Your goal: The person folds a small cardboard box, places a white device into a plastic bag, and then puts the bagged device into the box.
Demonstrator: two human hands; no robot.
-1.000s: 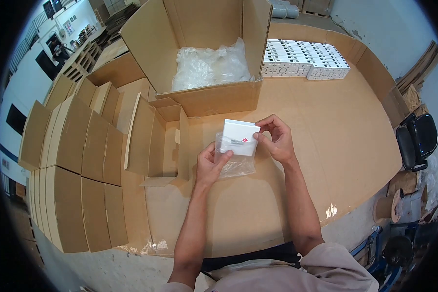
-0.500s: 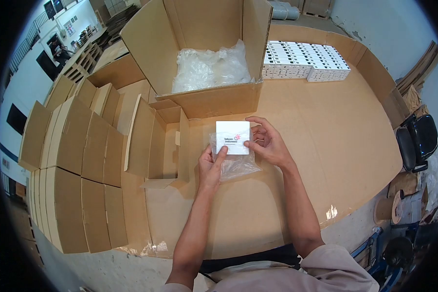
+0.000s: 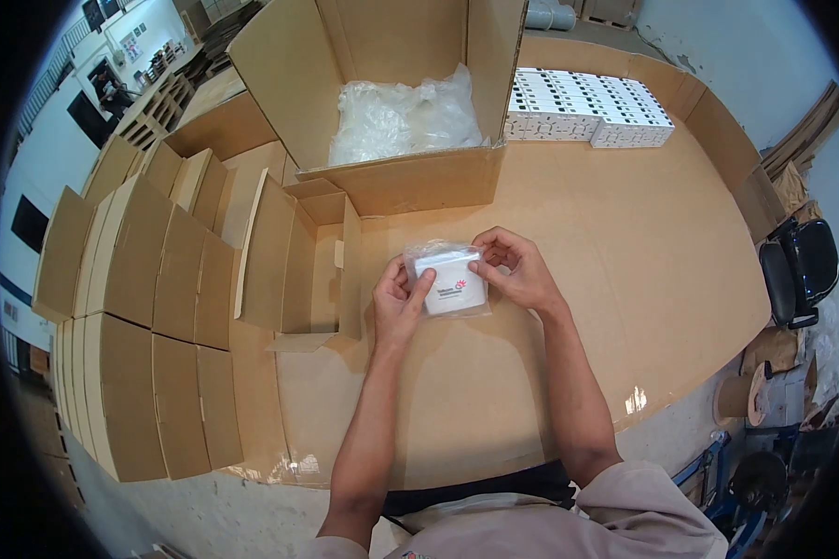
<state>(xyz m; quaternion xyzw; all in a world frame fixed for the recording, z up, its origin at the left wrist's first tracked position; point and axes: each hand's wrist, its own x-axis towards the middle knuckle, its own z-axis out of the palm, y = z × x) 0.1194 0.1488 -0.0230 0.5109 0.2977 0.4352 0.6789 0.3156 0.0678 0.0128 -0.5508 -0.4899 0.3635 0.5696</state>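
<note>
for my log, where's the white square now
The white square is central in the head view, inside the clear bag between left hand and right hand.

This is looking like a packing workshop. Boxes (image 3: 126,391) are lining the left; a far carton (image 3: 429,186) is holding plastic (image 3: 405,121).

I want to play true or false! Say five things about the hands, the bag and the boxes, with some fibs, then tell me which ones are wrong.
1. The left hand and the right hand both hold the clear bag. True.
2. A black square is in the bag. False: it is a white square.
3. The big box has crumpled clear plastic in it. True.
4. The rows of white pieces stand left of the big box. False: the rows of white pieces stand right of it.
5. The small open box is to the left of both hands. True.
</note>
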